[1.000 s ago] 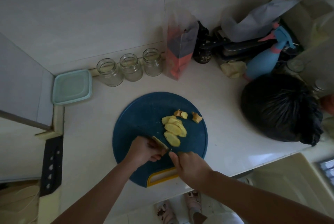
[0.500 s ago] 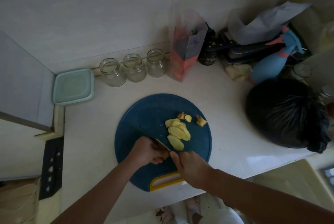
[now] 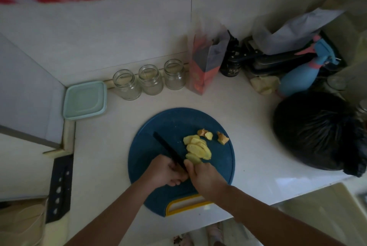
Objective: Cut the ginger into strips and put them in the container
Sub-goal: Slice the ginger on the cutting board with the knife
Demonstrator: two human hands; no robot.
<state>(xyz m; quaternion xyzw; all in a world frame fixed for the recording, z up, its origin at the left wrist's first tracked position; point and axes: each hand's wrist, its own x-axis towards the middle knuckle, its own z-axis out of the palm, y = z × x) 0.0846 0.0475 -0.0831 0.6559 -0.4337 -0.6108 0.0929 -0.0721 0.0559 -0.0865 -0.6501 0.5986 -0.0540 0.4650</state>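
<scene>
A round blue cutting board [image 3: 158,126] with a yellow handle lies on the white counter. Pale ginger slices [image 3: 198,148] are piled on its right half, and brownish trimmings [image 3: 205,135] lie just behind them. My right hand [image 3: 206,178] grips a knife whose dark blade [image 3: 168,150] points up and left across the board. My left hand [image 3: 164,172] sits curled against the blade's left side; the ginger piece it held a moment ago is hidden under the fingers and blade. A teal lidded container [image 3: 85,100] stands at the back left.
Three open glass jars [image 3: 150,80] line the back wall beside a red-and-blue bag [image 3: 206,63]. A blue spray bottle [image 3: 301,77], clutter and a black plastic bag [image 3: 315,130] fill the right side. A dark perforated strip [image 3: 59,186] lies at the left edge.
The knife blade now shows stretched up-left between my hands. The tan ginger piece at my left fingertips is no longer visible. Both hands stay near the board's front.
</scene>
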